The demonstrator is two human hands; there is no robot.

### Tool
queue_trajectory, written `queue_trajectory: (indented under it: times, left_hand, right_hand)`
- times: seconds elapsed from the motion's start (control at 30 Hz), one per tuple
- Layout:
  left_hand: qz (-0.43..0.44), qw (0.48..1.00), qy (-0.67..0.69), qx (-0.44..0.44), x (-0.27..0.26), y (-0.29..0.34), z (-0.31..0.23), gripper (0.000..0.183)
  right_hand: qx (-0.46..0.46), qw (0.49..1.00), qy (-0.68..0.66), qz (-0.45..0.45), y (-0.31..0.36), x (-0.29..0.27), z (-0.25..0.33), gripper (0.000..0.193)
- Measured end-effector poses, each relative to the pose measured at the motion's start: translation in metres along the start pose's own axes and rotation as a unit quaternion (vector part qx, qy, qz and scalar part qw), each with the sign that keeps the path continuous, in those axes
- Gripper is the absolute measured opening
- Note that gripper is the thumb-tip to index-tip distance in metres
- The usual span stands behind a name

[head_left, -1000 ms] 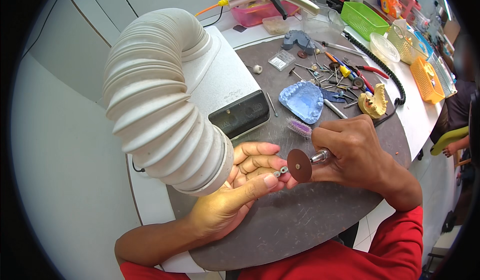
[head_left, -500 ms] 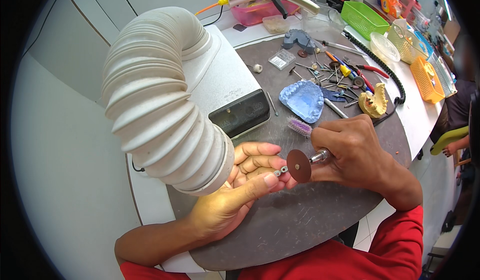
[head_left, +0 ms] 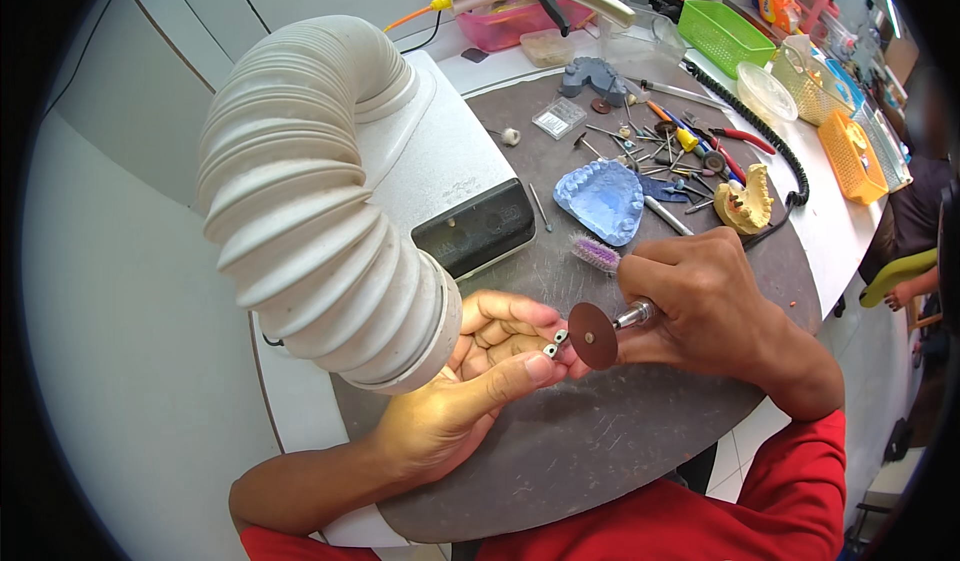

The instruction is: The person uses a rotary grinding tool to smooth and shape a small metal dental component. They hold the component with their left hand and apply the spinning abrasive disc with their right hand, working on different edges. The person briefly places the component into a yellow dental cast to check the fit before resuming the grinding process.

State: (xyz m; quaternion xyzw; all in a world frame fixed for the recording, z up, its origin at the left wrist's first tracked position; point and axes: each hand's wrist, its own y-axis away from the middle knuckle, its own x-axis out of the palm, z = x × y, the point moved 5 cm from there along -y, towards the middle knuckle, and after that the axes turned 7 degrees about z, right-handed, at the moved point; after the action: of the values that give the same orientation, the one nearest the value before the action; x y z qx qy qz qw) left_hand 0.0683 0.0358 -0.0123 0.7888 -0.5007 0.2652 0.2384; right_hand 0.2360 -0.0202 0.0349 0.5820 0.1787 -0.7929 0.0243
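Head: small grey piece (head_left: 556, 343) between thumb and fingers of left hand (head_left: 455, 401).

The workspace is bright and clear at the centre; a white light strip (head_left: 889, 11) glares at the upper right; the left hand (head_left: 450, 401) catches a warm, yellowish glow beside the ribbed hose (head_left: 300, 201), whose folds carry soft grey shading; the metal handpiece (head_left: 635, 314) shows small highlights, the glossy dark panel (head_left: 475, 226) faint reflections; fisheye distortion bows the lines of the wall (head_left: 110, 201), and black swallows the corners; the far right turns dim and soft, where what seems to be another person (head_left: 905, 176) barely resolves.
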Motion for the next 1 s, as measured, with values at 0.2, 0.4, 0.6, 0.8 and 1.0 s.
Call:
queue_trajectory:
  times: [0.2, 0.4, 0.6, 0.8, 1.0]
  left_hand:
    - [-0.032, 0.999, 0.002, 0.001, -0.002, 0.0, -0.002, 0.035]
    - [-0.01, 0.865, -0.494, 0.084, -0.009, -0.005, -0.018, 0.023]
    - [-0.028, 0.739, -0.663, 0.118, -0.004, -0.008, -0.033, 0.019]
    - [-0.066, 0.671, -0.737, 0.047, 0.002, -0.006, -0.03, 0.01]
    - [-0.027, 0.69, -0.718, 0.086, 0.007, -0.004, -0.024, 0.021]
  right_hand:
    - [0.007, 1.0, 0.002, -0.017, 0.0, -0.003, 0.001, 0.052]
    - [0.008, 0.998, 0.005, -0.059, 0.002, -0.012, -0.002, 0.05]
    - [-0.003, 0.995, 0.0, -0.099, 0.004, -0.014, -0.004, 0.059]
    - [-0.006, 0.993, -0.017, -0.113, 0.005, -0.017, -0.009, 0.054]
    - [0.015, 0.992, -0.014, -0.127, 0.009, -0.021, -0.017, 0.048]
